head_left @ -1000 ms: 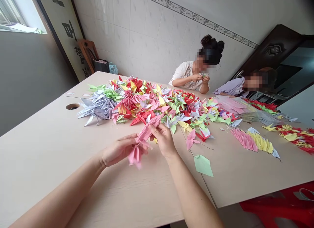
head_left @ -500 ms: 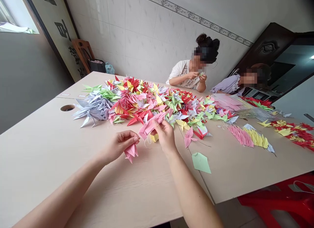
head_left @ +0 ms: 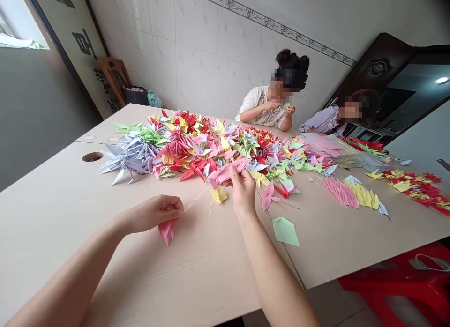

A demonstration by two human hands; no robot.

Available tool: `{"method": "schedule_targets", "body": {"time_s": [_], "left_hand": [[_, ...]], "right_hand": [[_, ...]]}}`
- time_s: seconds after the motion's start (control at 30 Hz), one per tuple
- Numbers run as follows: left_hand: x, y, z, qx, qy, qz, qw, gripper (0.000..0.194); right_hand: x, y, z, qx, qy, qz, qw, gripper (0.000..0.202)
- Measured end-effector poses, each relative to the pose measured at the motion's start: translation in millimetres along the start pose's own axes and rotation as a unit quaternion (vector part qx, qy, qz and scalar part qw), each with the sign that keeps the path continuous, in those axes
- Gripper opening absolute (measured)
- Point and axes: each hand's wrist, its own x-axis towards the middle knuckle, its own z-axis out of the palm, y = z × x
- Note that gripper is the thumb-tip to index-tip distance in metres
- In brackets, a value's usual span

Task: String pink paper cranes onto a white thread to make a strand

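- Thread, thin and white [head_left: 196, 199], looks taut before the multicoloured folded-paper heap [head_left: 197, 151].
- Left hand [head_left: 154, 213] pinches a small pink folded-paper piece [head_left: 168, 231] heap-front, likely for tension.
- Right hand [head_left: 243, 191] clamps a pink folded-paper bundle [head_left: 223, 173] nearer the heap, seemingly anchoring.

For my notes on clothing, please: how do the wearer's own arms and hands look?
Both forearms are bare, with no sleeve in view. The left hand and right hand wear no glove, and no watch or bracelet shows.

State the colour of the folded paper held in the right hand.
The folded paper is pink, shown in the head view.
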Motion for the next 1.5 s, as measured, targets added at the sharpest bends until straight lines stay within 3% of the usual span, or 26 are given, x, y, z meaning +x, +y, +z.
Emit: {"method": "schedule_targets", "body": {"time_s": [0.17,0.37,0.47,0.53,0.57,0.63,0.73,0.87,1.03,1.5], "left_hand": [[-6,-6,-9.6,0.077,-0.003,-0.06,0.995,0.021],[-10,-8,-16.1,0.131,0.004,-0.072,0.989,0.02],[-7,0,-10.2,0.074,0.053,-0.029,0.995,0.031],[-2,6,0.1,0.016,0.111,0.042,0.993,0.049],[2,8,6.4,-0.023,0.111,0.08,0.99,0.051],[10,10,17.9,-0.113,0.103,0.129,0.98,0.046],[18,5,25.9,-0.191,0.108,0.125,0.968,0.036],[13,1,18.5,-0.189,0.083,0.074,0.976,0.03],[1,6,9.2,-0.153,0.002,0.018,0.988,0.031],[-2,10,9.2,-0.156,-0.034,0.015,0.987,0.025]], "right_hand": [[-3,1,3,0.032,-0.003,0.0,0.999,0.03],[-3,1,4,0.027,0.002,-0.001,1.0,0.03],[-9,3,10,0.016,-0.01,-0.001,1.0,0.03],[-16,4,16,0.004,-0.032,0.005,0.999,0.03],[-20,5,20,-0.001,-0.045,0.01,0.999,0.029],[-27,8,25,-0.005,-0.071,0.019,0.997,0.029],[-32,10,29,-0.008,-0.11,0.039,0.993,0.028],[-26,8,23,-0.031,-0.132,0.047,0.99,0.029],[-17,5,15,-0.037,-0.145,0.063,0.987,0.033],[-16,8,15,-0.037,-0.14,0.065,0.987,0.036]]}}
